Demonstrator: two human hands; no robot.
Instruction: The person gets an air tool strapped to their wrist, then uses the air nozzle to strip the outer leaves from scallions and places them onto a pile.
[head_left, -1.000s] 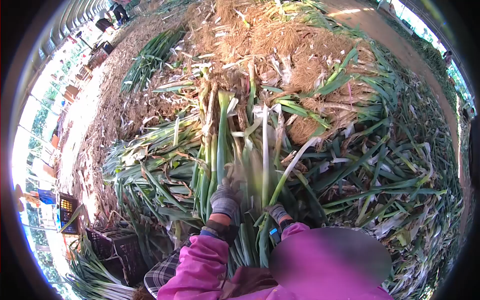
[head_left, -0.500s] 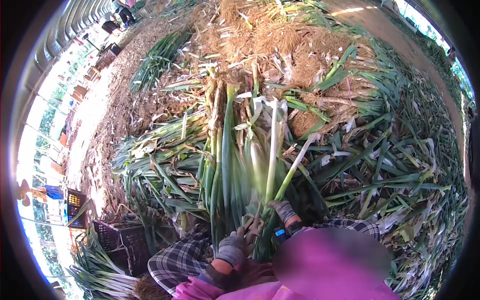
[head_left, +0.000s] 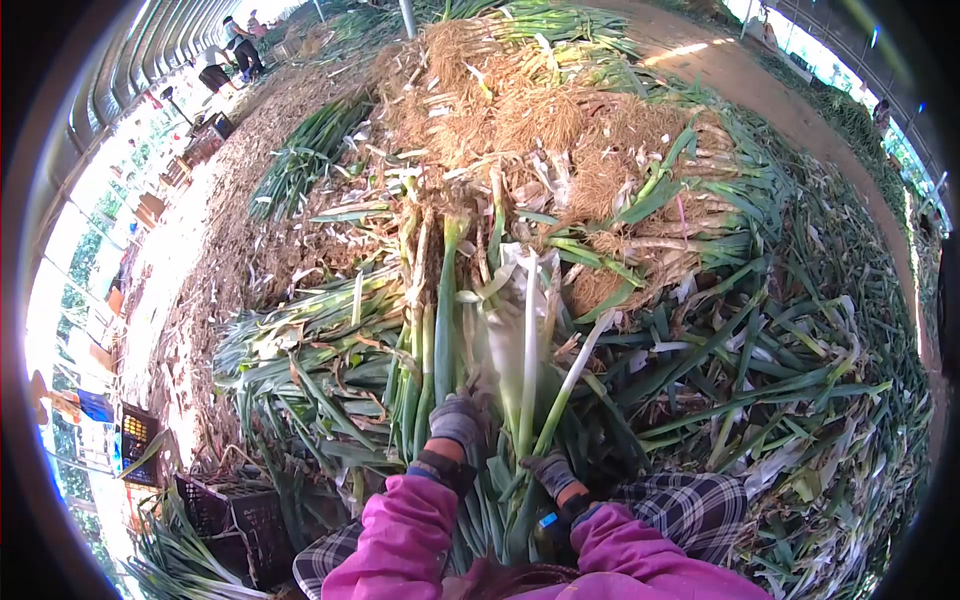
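Observation:
My gloved left hand (head_left: 455, 420) is stretched forward among upright leek stalks, its fingers curled. What it grips, if anything, is hidden by the glove and the leaves. My gloved right hand (head_left: 550, 472) is closed at the green part of a leek (head_left: 575, 380) whose white stem slants up and right. Just beside it a second leek (head_left: 529, 350) stands nearly upright with a long white shank. Between the hands, a whitish blur (head_left: 500, 345) hangs over the stalks. Left of it, a thick green leek (head_left: 446, 310) points away from me.
Heaped leeks with tan roots (head_left: 540, 115) lie ahead. Loose green leaves (head_left: 800, 400) pile up on the right. A dark crate (head_left: 250, 530) stands at lower left beside more leeks (head_left: 180, 550). Far off at upper left, a person (head_left: 240, 50) is bent near crates.
My left hand has moved forward and slightly left, further up the stalks. My right hand has shifted a little down and left. The view has tilted up, showing more of my sleeves.

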